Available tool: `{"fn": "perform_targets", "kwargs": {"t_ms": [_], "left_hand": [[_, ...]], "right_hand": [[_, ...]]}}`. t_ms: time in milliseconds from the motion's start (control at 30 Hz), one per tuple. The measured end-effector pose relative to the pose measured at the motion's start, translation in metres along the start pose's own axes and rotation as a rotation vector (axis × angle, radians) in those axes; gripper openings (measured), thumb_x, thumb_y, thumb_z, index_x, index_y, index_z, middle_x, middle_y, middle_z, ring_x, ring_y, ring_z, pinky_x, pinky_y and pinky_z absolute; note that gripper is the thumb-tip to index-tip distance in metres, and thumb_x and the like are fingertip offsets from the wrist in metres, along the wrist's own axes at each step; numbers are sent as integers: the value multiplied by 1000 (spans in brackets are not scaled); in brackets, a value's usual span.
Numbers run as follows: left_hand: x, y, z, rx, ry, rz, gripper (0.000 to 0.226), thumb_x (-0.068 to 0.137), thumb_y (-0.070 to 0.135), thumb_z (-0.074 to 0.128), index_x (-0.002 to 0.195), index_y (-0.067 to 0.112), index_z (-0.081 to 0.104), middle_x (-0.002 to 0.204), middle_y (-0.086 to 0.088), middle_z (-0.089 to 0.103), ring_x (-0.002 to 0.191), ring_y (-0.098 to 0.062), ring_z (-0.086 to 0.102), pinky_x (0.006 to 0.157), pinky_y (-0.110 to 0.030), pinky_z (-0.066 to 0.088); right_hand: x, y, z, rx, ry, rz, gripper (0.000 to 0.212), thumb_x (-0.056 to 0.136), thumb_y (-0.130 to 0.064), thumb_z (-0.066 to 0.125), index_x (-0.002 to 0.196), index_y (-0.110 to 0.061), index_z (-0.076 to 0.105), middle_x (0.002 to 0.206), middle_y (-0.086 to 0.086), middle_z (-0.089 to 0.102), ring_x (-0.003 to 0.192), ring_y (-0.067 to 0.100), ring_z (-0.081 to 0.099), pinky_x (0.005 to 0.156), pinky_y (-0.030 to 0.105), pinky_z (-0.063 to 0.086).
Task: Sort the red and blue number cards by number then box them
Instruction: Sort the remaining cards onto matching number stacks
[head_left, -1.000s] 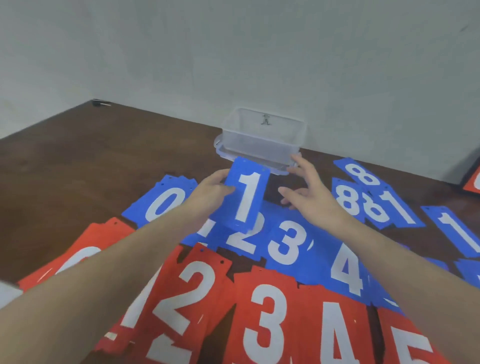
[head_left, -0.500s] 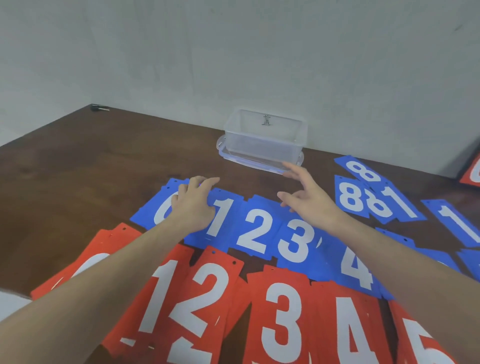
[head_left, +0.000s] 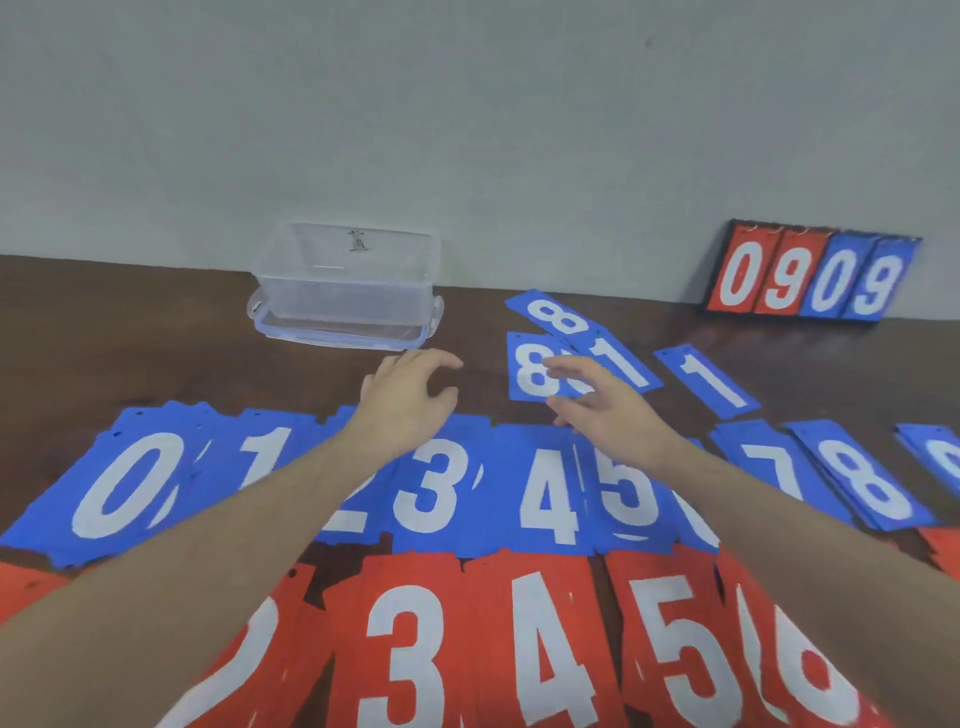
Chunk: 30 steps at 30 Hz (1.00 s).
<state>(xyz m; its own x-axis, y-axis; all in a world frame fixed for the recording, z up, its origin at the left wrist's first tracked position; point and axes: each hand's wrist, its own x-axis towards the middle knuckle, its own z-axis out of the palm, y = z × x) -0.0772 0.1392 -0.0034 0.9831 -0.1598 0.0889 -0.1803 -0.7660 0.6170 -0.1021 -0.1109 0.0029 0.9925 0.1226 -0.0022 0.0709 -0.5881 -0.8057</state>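
Note:
Blue number cards lie in a row across the brown table: 0 (head_left: 124, 483), 1 (head_left: 265, 457), 3 (head_left: 431, 488), 4 (head_left: 545, 493), 5 (head_left: 623, 499), 7 (head_left: 769, 467), 8 (head_left: 867, 483). Below them runs a red row with 3 (head_left: 410, 660), 4 (head_left: 556, 649) and 5 (head_left: 685, 649). Loose blue cards, two 8s (head_left: 530, 369) and two 1s (head_left: 711, 382), lie beyond. My left hand (head_left: 405, 400) hovers with loosely curled fingers, holding nothing. My right hand (head_left: 597, 405) reaches over the loose 8 card, fingers spread, empty. A clear plastic box (head_left: 348, 280) stands at the wall.
A flip scoreboard (head_left: 810, 275) showing 0 9 0 9 leans on the wall at the back right. Bare table (head_left: 130, 338) lies left of the box. Another blue card (head_left: 940, 457) is cut off at the right edge.
My left hand laid the blue 1 card on the row, let go and lifted away. Both hands moved right toward the loose cards; the view swung right.

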Motion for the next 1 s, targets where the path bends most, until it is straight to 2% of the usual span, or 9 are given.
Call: {"fn": "perform_targets", "kwargs": {"t_ms": [167, 267, 367, 500, 600, 700, 800, 900, 1000], "left_hand": [[31, 51, 50, -37, -68, 51, 34, 98, 33, 56, 132, 33, 56, 132, 9, 58, 123, -20, 51, 107, -44, 40], [50, 83, 81, -71, -100, 96, 37, 98, 36, 58, 134, 29, 55, 138, 10, 57, 122, -18, 54, 106, -42, 42], [71, 110, 110, -20, -90, 115, 42, 97, 42, 59, 136, 29, 53, 136, 8, 57, 129, -17, 48, 106, -37, 40], [101, 129, 141, 107, -39, 105, 56, 92, 52, 61, 141, 28, 48, 147, 7, 47, 138, -17, 40, 114, -44, 31], [119, 136, 154, 206, -76, 80, 68, 90, 59, 61, 147, 28, 41, 156, 7, 36, 145, -17, 30, 115, -45, 26], [132, 138, 162, 274, -124, 55, 81, 84, 68, 61, 152, 36, 31, 167, 5, 9, 152, -19, 13, 119, -50, 18], [139, 136, 170, 358, -207, 2, 87, 83, 76, 55, 155, 42, 21, 168, 7, -7, 154, -18, -1, 122, -53, 7], [140, 136, 172, 421, -303, -21, 84, 87, 77, 46, 157, 43, 14, 168, 10, 1, 154, -12, -5, 122, -54, -3], [141, 138, 171, 437, -298, 15, 81, 88, 74, 47, 156, 44, 16, 166, 15, 13, 154, -7, 1, 122, -55, -8]], "right_hand": [[-11, 52, -58, 18, 57, 44, 31, 101, -20, 61, 115, -48, 58, 123, -14, 64, 87, 6, 70, 82, 32, 56], [-12, 85, -94, 3, 99, 60, 30, 100, -18, 62, 114, -44, 60, 118, -11, 67, 97, 3, 68, 87, 24, 52], [-5, 114, -133, -84, 120, 62, 29, 98, -20, 63, 119, -41, 61, 117, -15, 67, 106, -1, 63, 89, 15, 47], [18, 155, -184, -266, 95, 56, 31, 97, -27, 64, 126, -37, 58, 125, -14, 63, 116, 9, 58, 99, 29, 47], [40, 174, -211, -428, 11, 7, 47, 93, -37, 69, 137, -33, 53, 134, -9, 59, 121, 12, 54, 107, 38, 46], [58, 181, -224, -505, -77, -36, 70, 87, -52, 72, 148, -32, 43, 149, -9, 47, 136, 13, 42, 114, 36, 37], [78, 190, -227, -596, -176, -82, 91, 80, -67, 70, 156, -40, 26, 161, -10, 33, 148, 17, 27, 120, 44, 29], [94, 200, -223, -738, -276, -112, 100, 78, -78, 61, 158, -47, 8, 167, -10, 18, 156, 18, 8, 126, 50, 8], [99, 202, -221, -735, -308, -107, 95, 81, -76, 59, 157, -49, 9, 166, -8, 23, 156, 15, 6, 125, 52, -6]]}}
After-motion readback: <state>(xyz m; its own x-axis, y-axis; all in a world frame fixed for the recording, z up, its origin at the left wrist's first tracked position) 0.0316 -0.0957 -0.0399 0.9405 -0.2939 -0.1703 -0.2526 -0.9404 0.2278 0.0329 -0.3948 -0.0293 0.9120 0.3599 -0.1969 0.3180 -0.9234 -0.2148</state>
